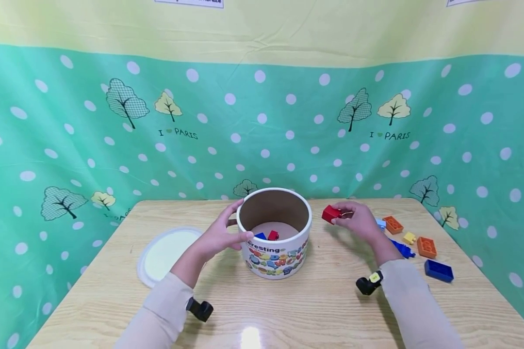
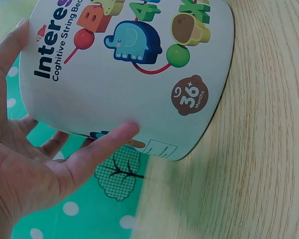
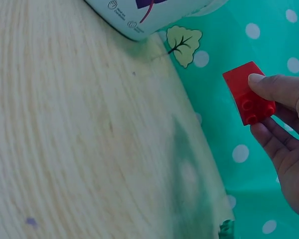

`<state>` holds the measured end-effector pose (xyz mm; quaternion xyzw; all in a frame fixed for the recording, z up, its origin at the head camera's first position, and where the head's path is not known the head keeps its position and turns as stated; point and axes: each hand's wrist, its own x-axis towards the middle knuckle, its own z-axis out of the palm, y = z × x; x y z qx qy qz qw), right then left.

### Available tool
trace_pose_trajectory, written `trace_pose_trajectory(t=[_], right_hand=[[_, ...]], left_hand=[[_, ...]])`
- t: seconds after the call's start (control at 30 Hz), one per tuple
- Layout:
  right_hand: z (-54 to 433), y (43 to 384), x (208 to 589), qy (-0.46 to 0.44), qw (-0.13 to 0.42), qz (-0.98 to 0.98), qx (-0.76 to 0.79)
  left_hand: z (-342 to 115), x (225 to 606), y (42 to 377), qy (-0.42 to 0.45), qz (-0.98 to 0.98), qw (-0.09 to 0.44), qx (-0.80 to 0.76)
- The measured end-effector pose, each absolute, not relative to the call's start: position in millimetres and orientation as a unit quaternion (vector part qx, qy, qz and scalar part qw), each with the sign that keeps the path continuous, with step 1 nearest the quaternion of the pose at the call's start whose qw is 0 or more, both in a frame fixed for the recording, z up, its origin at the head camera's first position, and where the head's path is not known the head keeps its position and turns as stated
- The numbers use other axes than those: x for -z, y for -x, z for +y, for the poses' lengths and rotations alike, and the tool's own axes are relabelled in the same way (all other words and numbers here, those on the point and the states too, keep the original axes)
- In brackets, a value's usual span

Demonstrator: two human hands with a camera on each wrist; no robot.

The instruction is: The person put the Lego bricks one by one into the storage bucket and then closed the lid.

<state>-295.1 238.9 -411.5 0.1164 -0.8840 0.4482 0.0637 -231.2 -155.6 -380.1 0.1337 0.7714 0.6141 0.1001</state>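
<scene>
A round white tub (image 1: 274, 252) with colourful letters and animals printed on its wall stands uncovered on the table. My left hand (image 1: 220, 232) holds its left side, thumb on the near wall and index finger up at the rim; the left wrist view shows the thumb (image 2: 107, 144) lying along the printed wall. Inside the tub are a red brick (image 1: 273, 235) and a blue brick (image 1: 260, 236). Right of the tub, my right hand (image 1: 359, 220) pinches another red brick (image 1: 331, 214) between thumb and fingers, above the table. Its studs face my palm in the right wrist view.
A white round lid (image 1: 168, 254) lies left of the tub. To the right lie orange bricks (image 1: 427, 247), a small yellow piece (image 1: 409, 238), a blue piece (image 1: 403, 248) and a dark blue brick (image 1: 438, 270). A green dotted curtain (image 1: 262, 140) hangs behind the table.
</scene>
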Motion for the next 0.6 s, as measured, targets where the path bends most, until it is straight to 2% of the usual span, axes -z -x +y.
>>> trace_pose_trajectory(t=[0.4, 0.6], right_hand=[[233, 291, 386, -0.105, 0.042, -0.89, -0.442], [230, 290, 371, -0.133, 0.051, -0.886, -0.441]], left_hand=[[-155, 379, 231, -0.13, 0.771, 0.101, -0.616], [-156, 380, 231, -0.132, 0.77, 0.105, -0.616]])
